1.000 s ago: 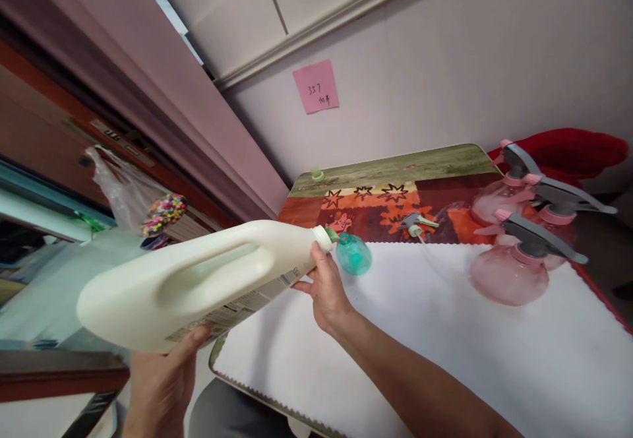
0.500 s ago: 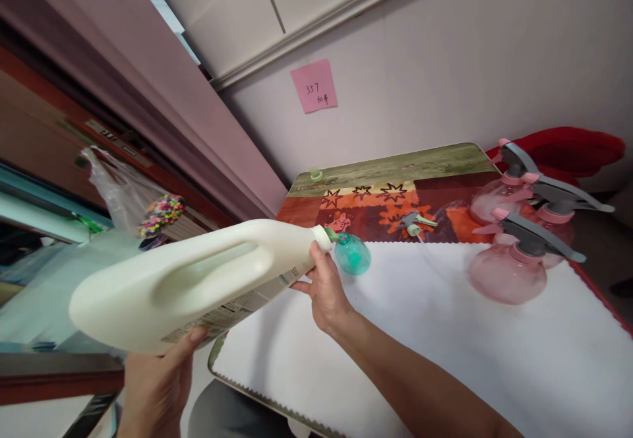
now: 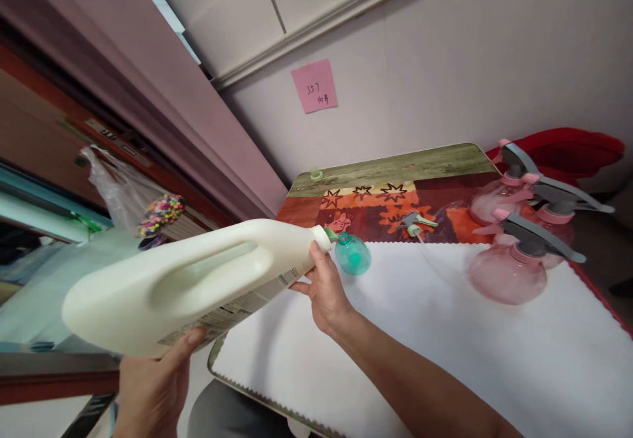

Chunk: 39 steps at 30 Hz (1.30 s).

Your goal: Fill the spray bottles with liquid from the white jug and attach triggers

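Note:
A large cream-white plastic jug with a moulded handle lies tilted in both hands, its green spout pointing right. My left hand supports the wide base from below, thumb on the printed label. Around the neck, my right hand is closed, thumb near the white collar. The spout tip sits at the mouth of a small round teal bottle standing on the white mat; whether they touch I cannot tell. A grey-and-green spray head with a clear tube lies to the right of that bottle.
Several pink spray bottles with grey triggers stand at the table's right side. A pale green cap lies on the table's far left corner. White mat covers the near tabletop. Behind rises a wall with a pink note.
The jug's wide base and my left hand have shifted slightly left and down. My right hand, the spout and the teal bottle stay in place.

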Available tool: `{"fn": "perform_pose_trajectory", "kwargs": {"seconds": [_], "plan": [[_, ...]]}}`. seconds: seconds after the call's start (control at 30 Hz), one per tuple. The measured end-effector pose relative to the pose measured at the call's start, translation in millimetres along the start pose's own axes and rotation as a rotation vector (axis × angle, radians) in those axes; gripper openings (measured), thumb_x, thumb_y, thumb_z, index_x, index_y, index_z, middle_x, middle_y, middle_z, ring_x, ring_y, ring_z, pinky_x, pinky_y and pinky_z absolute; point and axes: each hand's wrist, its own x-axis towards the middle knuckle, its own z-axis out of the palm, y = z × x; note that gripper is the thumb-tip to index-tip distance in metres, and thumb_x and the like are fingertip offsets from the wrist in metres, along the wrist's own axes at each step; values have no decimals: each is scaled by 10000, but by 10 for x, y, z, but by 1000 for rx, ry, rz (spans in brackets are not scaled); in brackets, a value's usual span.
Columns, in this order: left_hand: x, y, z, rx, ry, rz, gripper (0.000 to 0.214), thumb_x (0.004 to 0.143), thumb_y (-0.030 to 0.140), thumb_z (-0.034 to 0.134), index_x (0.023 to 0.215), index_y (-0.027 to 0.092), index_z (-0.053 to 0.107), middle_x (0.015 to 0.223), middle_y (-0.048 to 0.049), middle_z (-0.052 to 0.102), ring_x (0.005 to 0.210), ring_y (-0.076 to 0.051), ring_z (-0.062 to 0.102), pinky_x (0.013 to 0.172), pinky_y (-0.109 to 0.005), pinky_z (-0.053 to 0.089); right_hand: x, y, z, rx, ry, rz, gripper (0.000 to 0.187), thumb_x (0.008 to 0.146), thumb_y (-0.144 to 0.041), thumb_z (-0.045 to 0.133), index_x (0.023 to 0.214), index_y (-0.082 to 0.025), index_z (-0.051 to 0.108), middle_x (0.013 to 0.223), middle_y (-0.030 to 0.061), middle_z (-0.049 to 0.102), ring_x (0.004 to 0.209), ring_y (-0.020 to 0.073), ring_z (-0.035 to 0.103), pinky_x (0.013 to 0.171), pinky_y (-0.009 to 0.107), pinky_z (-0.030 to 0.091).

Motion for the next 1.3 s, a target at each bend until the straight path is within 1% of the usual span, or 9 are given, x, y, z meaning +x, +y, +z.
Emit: {"fn": "perform_pose_trajectory", "kwargs": {"seconds": [0.13, 0.3, 0.47, 0.57, 0.67, 0.97, 1.3], "plan": [[4, 0, -22, -2, -22, 17, 689, 378, 314, 960, 1019, 231, 724, 1065, -38, 766, 1192, -328, 638, 1146, -507, 433, -12, -14, 6, -2, -6, 9, 577, 847, -642, 636, 1320, -314, 594, 1352, 54, 666, 1264, 279, 587, 827, 419, 618], [-9, -2, -36, -25, -18, -2, 709, 352, 308, 978, 1013, 242, 732, 1072, -32, 769, 1231, -334, 615, 1177, -527, 390, -14, -17, 5, -4, -12, 13, 573, 862, -629, 627, 1337, -311, 585, 1368, 63, 655, 1284, 289, 572, 834, 433, 614], [-27, 8, -38, -14, -2, -10, 700, 352, 323, 982, 1004, 243, 739, 1060, -34, 773, 1222, -336, 623, 1191, -533, 361, -24, -10, -1, -2, -26, 14, 570, 873, -628, 618, 1341, -304, 583, 1365, 65, 659, 1273, 285, 581, 842, 432, 610], [-31, 27, -30, -27, -3, -2, 722, 333, 310, 988, 1008, 241, 741, 1045, -34, 777, 1235, -329, 617, 1183, -507, 381, -25, -8, -1, 0, -32, 16, 570, 876, -628, 613, 1346, -309, 578, 1372, 62, 657, 1271, 282, 584, 849, 430, 607], [-32, 38, -34, -41, -13, -4, 713, 344, 297, 989, 1012, 245, 745, 1039, -26, 781, 1236, -315, 619, 1170, -486, 406, -22, -10, 2, -1, -31, 25, 580, 873, -633, 614, 1349, -304, 578, 1367, 70, 658, 1263, 290, 588, 846, 436, 605], [-22, 20, -60, -56, -19, 8, 660, 360, 280, 984, 982, 236, 765, 997, -10, 791, 1164, -275, 664, 1115, -415, 472, -28, -21, 13, -9, -32, 34, 560, 876, -628, 606, 1329, -301, 577, 1354, 63, 666, 1255, 284, 588, 851, 426, 598], [-14, 41, -32, -58, -34, 29, 665, 362, 275, 985, 990, 239, 766, 1048, -19, 789, 1245, -292, 622, 1132, -423, 453, -23, -29, 15, -4, -30, 39, 564, 863, -640, 618, 1313, -301, 587, 1342, 61, 673, 1232, 281, 599, 835, 414, 598]]}}
